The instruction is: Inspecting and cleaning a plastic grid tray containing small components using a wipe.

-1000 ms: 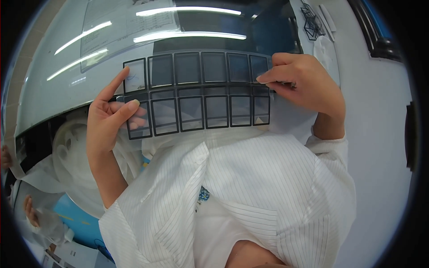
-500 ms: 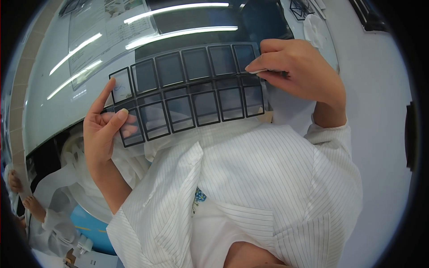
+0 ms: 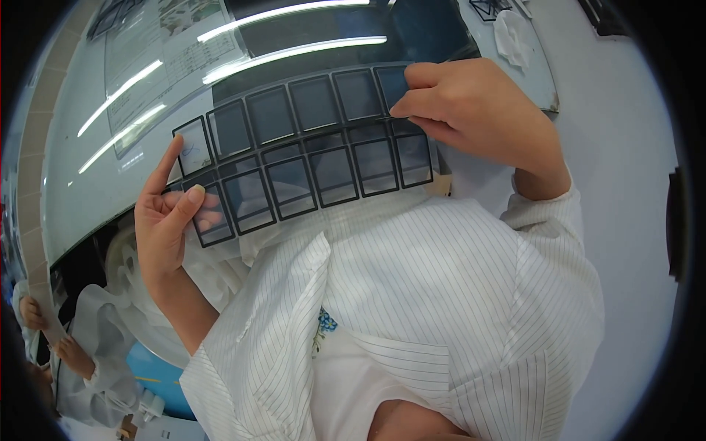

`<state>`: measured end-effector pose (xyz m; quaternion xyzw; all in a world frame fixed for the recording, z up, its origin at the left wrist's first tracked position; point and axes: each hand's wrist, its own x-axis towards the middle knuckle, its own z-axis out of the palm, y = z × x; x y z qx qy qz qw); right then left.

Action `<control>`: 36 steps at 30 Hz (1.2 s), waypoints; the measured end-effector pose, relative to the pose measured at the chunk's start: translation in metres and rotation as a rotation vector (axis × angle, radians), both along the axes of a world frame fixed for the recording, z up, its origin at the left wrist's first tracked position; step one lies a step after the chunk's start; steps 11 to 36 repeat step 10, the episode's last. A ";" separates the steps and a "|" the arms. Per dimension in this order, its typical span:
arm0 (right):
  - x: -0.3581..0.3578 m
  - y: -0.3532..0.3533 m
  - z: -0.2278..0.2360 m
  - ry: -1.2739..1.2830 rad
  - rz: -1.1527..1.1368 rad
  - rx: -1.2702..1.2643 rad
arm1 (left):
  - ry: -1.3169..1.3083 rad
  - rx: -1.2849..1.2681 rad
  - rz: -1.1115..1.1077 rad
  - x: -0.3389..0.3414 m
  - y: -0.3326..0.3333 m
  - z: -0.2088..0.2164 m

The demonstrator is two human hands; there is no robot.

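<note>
A clear, thin panel [image 3: 283,154] with black borders around two rows of rectangular windows is held at a slant over the table's near edge. My left hand [image 3: 165,220] grips its left end, thumb on the upper face and some fingers showing through from beneath; the forefinger stretches along the corner window. At the panel's right end, my right hand [image 3: 471,110] is closed in a pinch, fingertips at the bar between the two rows. What that pinch holds, if anything, is hidden by the fingers.
The panel overlaps a glass-topped table [image 3: 70,195] with printed sheets [image 3: 198,48] and bright light reflections. A crumpled white tissue [image 3: 511,38] and black frame pieces [image 3: 489,9] lie at the far right. Another person's hands [image 3: 73,356] show at lower left, near a blue surface [image 3: 158,375].
My right hand has moved a little left along the panel, and the pale thin thing seen between its fingers is now out of sight. The panel has shifted slightly left with my left hand.
</note>
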<state>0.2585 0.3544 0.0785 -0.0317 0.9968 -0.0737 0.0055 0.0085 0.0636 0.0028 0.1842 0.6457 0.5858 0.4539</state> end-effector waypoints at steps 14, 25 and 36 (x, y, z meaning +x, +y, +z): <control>0.035 0.028 0.027 -0.264 -0.345 0.220 | -0.017 0.028 -0.059 -0.007 -0.003 -0.007; 0.035 0.028 0.027 -0.264 -0.345 0.220 | -0.017 0.028 -0.059 -0.007 -0.003 -0.007; 0.035 0.028 0.027 -0.264 -0.345 0.220 | -0.017 0.028 -0.059 -0.007 -0.003 -0.007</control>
